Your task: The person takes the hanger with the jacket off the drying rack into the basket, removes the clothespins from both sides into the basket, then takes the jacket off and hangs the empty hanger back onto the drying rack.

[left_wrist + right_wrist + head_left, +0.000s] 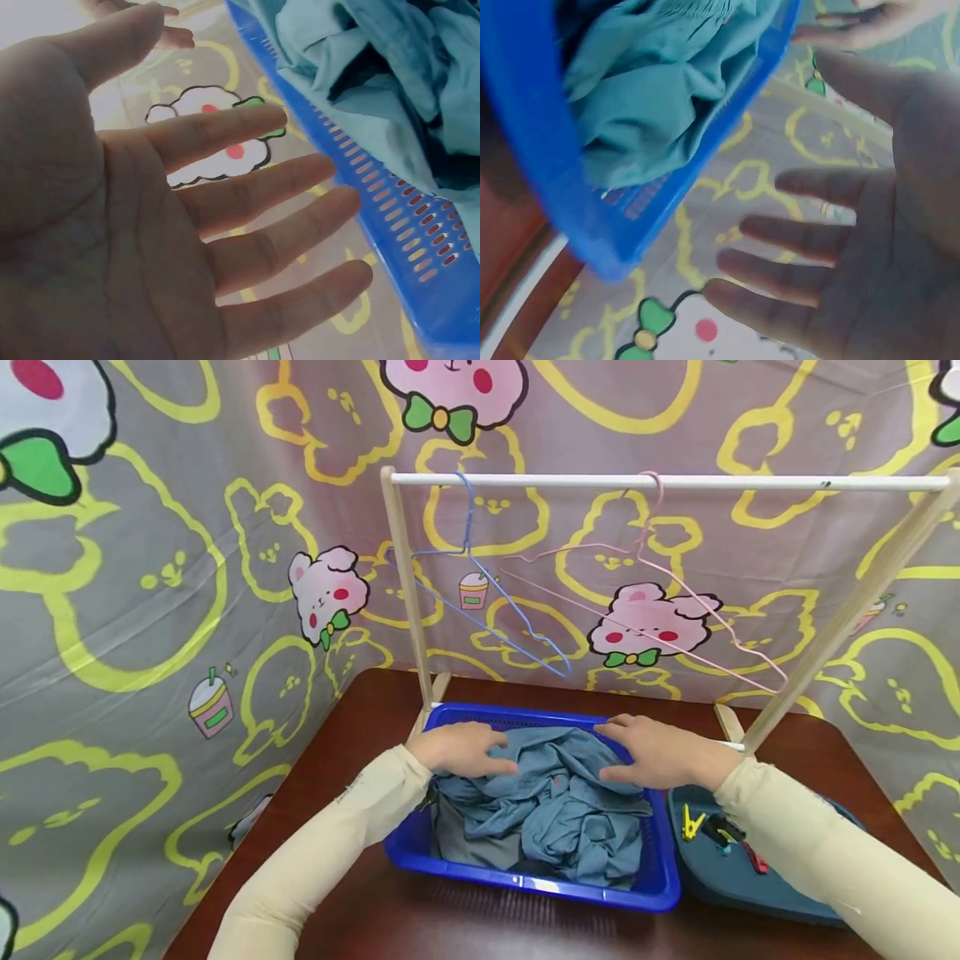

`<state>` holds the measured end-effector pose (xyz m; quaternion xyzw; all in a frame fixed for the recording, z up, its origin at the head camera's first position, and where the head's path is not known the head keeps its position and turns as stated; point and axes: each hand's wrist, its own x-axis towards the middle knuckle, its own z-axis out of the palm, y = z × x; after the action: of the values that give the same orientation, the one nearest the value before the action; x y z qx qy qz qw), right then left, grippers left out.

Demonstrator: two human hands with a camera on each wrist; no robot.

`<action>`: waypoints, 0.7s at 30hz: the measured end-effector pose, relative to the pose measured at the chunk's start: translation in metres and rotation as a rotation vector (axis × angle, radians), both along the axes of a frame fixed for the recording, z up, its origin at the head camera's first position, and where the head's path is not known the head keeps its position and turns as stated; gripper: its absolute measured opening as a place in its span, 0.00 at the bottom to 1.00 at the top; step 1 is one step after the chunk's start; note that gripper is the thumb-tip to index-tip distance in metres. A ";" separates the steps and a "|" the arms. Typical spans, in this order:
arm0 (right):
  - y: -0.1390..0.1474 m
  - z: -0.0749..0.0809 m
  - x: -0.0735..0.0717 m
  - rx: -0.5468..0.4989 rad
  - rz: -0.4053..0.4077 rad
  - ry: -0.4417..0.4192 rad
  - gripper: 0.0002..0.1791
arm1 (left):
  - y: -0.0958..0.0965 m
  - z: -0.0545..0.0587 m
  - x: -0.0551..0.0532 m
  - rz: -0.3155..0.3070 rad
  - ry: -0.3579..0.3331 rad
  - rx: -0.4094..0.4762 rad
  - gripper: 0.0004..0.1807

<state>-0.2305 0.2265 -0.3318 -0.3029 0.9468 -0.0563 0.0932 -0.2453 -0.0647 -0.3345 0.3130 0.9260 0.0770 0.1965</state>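
Observation:
Crumpled blue-grey fabric garments (577,818) fill a blue plastic basket (517,881) with slotted sides. Over the basket's left part hovers my left hand (461,749), palm turned inward. My right hand (660,752) is held over the right side, facing the left one. In the left wrist view the left hand (150,217) has its fingers spread and holds nothing. The right wrist view shows the right hand (855,240) likewise with fingers apart, beside the basket rim (697,169).
Behind the basket stands a wooden rack with a white rail (540,482). A blue hanger (517,618) and a pink hanger (697,602) hang from it. A dark teal tray (772,885) holding several clips, one a yellow clip (692,823), sits right on the brown table (330,860).

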 end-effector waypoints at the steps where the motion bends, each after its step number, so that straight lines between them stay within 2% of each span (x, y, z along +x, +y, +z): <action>1: 0.006 0.000 0.001 -0.024 -0.017 0.036 0.39 | -0.001 0.001 0.001 0.014 0.003 0.012 0.31; 4: 0.024 -0.003 0.005 -0.074 -0.069 0.106 0.38 | -0.002 0.001 0.005 0.063 0.042 0.017 0.34; 9: 0.052 -0.013 0.014 -0.138 -0.160 0.157 0.37 | -0.001 -0.002 0.008 0.121 0.114 0.013 0.35; 16: 0.084 -0.024 0.023 -0.188 -0.296 0.154 0.41 | 0.000 -0.006 0.013 0.156 0.123 0.045 0.35; 21: 0.096 -0.024 0.028 -0.183 -0.372 0.136 0.44 | 0.003 -0.006 0.017 0.190 0.131 0.054 0.36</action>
<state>-0.2030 0.3227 -0.3559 -0.1331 0.9814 -0.1377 -0.0109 -0.2288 -0.0619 -0.3408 0.2336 0.9599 0.0992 0.1188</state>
